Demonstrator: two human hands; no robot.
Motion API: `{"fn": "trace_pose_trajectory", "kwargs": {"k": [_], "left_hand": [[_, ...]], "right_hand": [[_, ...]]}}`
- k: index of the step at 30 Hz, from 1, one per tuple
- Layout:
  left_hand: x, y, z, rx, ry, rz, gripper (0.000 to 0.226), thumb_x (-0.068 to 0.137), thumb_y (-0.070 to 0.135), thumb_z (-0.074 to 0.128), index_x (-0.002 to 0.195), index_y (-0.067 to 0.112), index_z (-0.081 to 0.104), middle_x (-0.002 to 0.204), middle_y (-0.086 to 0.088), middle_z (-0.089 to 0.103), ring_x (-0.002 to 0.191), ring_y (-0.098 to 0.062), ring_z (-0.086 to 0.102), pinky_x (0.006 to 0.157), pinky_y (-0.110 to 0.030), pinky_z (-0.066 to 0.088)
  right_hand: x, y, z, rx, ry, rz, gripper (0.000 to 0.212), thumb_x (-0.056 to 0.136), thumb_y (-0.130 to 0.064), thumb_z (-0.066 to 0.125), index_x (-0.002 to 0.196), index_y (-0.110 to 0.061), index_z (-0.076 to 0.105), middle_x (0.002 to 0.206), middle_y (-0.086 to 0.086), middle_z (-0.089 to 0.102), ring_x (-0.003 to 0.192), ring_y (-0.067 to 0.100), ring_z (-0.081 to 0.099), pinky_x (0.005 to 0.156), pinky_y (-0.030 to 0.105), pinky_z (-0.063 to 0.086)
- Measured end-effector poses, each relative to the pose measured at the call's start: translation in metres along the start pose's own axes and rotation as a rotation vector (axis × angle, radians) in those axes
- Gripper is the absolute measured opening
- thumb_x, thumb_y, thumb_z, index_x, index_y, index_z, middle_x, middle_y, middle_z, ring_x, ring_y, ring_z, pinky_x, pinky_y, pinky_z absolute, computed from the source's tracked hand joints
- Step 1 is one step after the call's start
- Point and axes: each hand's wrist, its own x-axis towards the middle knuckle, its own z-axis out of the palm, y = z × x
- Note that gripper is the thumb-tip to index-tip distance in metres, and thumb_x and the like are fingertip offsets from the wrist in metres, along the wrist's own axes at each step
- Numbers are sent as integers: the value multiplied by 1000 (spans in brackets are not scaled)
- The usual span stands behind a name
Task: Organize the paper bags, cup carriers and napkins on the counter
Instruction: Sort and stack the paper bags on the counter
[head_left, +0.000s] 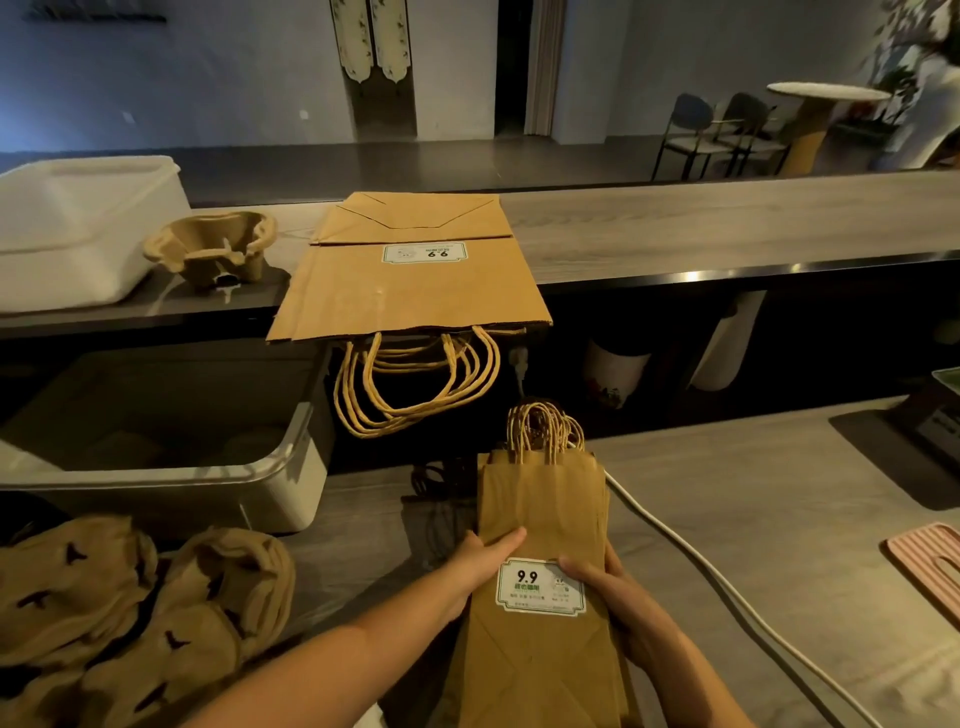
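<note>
A: Which step is in hand?

B: Bag sorting, by my reading. Both hands hold a stack of narrow brown paper bags (543, 519) with twisted paper handles, low over the near edge of the lower grey surface (779, 493). The handles point away from the person, and a white "9.9" sticker (540, 587) faces up.

A: And the grip?

B: The left hand (488, 558) has its fingers laid over the stack's left side. The right hand (613, 587) is curled round the right edge, fingertips just beside the sticker. Both are grasping the stack. I cannot tell whether its bottom rests on the surface.

A: Where do they go?

B: Probably up. The wide flat brown paper bags (415, 291) already lie piled on the raised grey surface (727, 223), with their handles hanging over its near edge. One moulded brown pulp cup carrier (213, 249) sits to their left, beside a white lidded plastic box (78, 223).

A: What does the next move call for?

B: Squaring the stack, then carrying it forward to bare surface right of the wide bags. The loose handles want watching, and so does the white cable (701, 566) running along the lower surface just right of the stack.

A: What is left to do?

B: A heap of brown pulp cup carriers (130, 613) sits unsorted at the near left corner. I cannot make out any napkins.
</note>
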Motion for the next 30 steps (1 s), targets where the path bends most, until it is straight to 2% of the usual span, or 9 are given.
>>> {"fn": "trace_pose_trajectory", "kwargs": {"k": [3,6,11,14,17,21,24,27,30], "left_hand": [[3,1,-10,8,-25,-16,91,79,52,66,143,6,22,139,-10,44,124,-25,46,92,-31,42],[8,-3,-13,23,-47,3,95,72,54,71,141,7,27,136,-10,48,122,-24,48,101,-35,42],[0,-9,-8,-216,-156,-5,65,71,51,70,121,13,56,96,-6,70,86,-19,65,64,-27,51],[1,-15,-4,-406,-259,-28,58,63,52,70,108,16,63,91,-12,73,89,-28,67,75,-36,54],[4,-14,-2,-503,-292,-24,55,72,53,64,113,16,62,103,-17,70,98,-32,64,85,-42,51],[3,-1,-2,-451,-263,-39,48,89,59,38,105,19,58,99,-12,65,87,-26,60,80,-33,47],[-2,1,-2,-347,-119,4,56,85,61,44,111,15,60,99,-12,65,90,-25,61,82,-31,46],[8,-13,-4,-183,101,129,54,93,53,39,133,18,49,129,-11,56,116,-27,54,96,-30,39],[36,-33,-3,-299,95,190,57,87,60,48,132,24,47,119,-8,61,104,-25,60,93,-38,45]], "right_hand": [[-3,7,1,73,8,6,78,66,-11,80,132,-20,39,113,19,64,94,36,67,75,45,56],[-8,9,4,127,-5,21,79,54,-10,84,124,-10,46,103,22,69,85,35,70,63,40,57],[-16,-1,5,90,-47,42,78,60,-10,83,129,-11,46,106,22,68,91,36,68,68,41,57],[-24,-21,6,-62,-32,14,89,62,-19,80,138,-20,34,116,18,63,97,34,66,77,43,56],[-30,-43,13,-337,3,-60,103,64,-32,84,146,-27,21,124,11,57,106,29,62,91,46,52],[-30,-74,42,-744,176,-184,89,82,-29,69,149,-20,11,136,8,50,120,25,52,101,37,43],[-28,-78,63,-921,217,-180,89,87,-33,63,150,-17,3,139,8,48,123,25,50,103,40,41],[-27,-68,74,-1063,184,-175,94,90,-45,55,150,-14,-10,140,10,47,124,26,49,102,38,42],[-27,-64,73,-939,78,-143,88,89,-64,40,151,-21,-6,148,9,38,129,27,45,100,39,42]]}}
